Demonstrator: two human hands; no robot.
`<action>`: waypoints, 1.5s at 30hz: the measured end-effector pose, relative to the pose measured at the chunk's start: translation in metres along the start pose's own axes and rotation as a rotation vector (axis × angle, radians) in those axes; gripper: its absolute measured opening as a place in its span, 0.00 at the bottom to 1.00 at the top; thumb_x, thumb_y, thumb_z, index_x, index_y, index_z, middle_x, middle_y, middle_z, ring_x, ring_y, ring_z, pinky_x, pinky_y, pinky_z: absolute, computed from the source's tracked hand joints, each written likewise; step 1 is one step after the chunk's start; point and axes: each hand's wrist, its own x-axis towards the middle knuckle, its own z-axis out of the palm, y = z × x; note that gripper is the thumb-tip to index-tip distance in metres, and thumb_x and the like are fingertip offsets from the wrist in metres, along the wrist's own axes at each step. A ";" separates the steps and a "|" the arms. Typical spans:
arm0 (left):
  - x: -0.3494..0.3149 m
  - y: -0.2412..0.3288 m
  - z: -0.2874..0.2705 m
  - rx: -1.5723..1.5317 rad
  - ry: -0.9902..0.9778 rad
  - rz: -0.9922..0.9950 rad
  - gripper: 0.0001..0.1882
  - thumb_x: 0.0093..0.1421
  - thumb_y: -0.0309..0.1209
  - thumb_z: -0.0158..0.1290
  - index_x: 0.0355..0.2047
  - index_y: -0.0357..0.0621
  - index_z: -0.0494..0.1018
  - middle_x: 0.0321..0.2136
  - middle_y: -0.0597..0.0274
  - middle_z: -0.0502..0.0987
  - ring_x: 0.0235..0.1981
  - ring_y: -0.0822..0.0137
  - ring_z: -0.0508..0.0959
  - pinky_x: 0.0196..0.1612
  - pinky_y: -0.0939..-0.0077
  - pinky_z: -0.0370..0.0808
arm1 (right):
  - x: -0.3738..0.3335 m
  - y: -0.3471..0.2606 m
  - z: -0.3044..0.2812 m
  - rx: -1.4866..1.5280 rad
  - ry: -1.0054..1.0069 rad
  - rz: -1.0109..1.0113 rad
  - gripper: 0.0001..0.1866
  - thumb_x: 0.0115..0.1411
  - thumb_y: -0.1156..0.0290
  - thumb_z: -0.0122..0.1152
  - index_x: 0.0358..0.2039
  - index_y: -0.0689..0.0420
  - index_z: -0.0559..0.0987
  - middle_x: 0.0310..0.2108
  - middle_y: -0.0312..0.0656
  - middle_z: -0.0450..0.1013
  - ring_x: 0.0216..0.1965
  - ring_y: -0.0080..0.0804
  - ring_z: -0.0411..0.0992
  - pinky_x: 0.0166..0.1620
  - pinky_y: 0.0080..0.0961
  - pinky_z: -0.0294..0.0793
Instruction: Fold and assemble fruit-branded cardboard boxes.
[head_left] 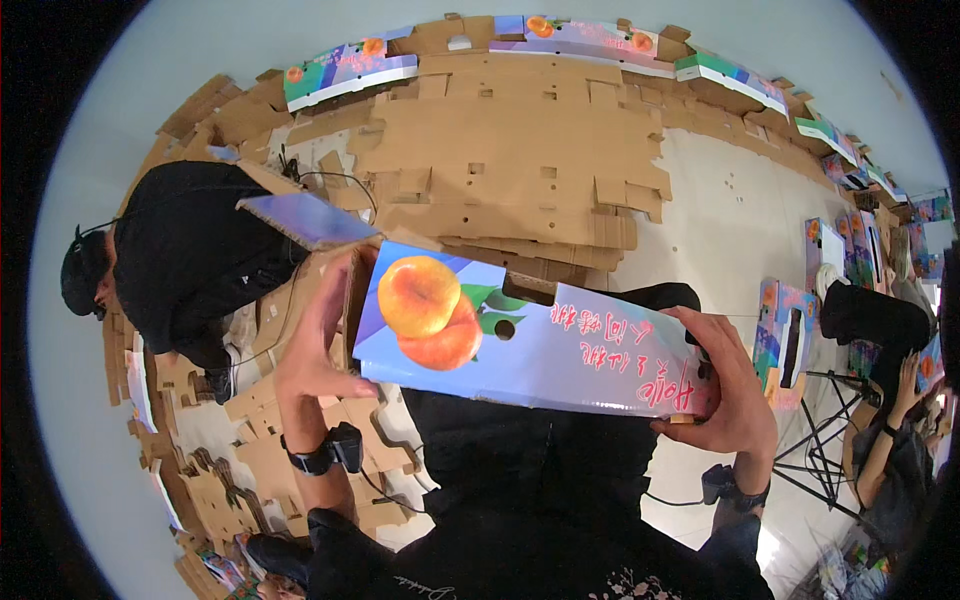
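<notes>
a fruit-printed box (535, 340) is gripped between left hand (312, 362) and right hand (738, 385).

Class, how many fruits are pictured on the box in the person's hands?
2, both at the left of the box: an upper fruit and a lower fruit partly behind it. Hidden faces may show more.

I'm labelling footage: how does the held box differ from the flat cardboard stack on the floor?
The held box is folded up; the cardboard stack lies flat. The box's face shows printed fruit; the stack's top is plain brown. The box is compact; the stack spreads wide. Both are cardboard.
</notes>
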 end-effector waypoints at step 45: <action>0.032 -0.025 0.153 -1.761 0.494 -0.047 0.25 0.62 0.17 0.41 0.61 0.31 0.63 0.61 0.45 0.69 0.63 0.50 0.68 0.68 0.50 0.64 | 0.047 0.015 0.126 1.428 0.105 0.639 0.19 0.61 0.78 0.62 0.53 0.64 0.74 0.45 0.45 0.78 0.40 0.33 0.79 0.46 0.26 0.77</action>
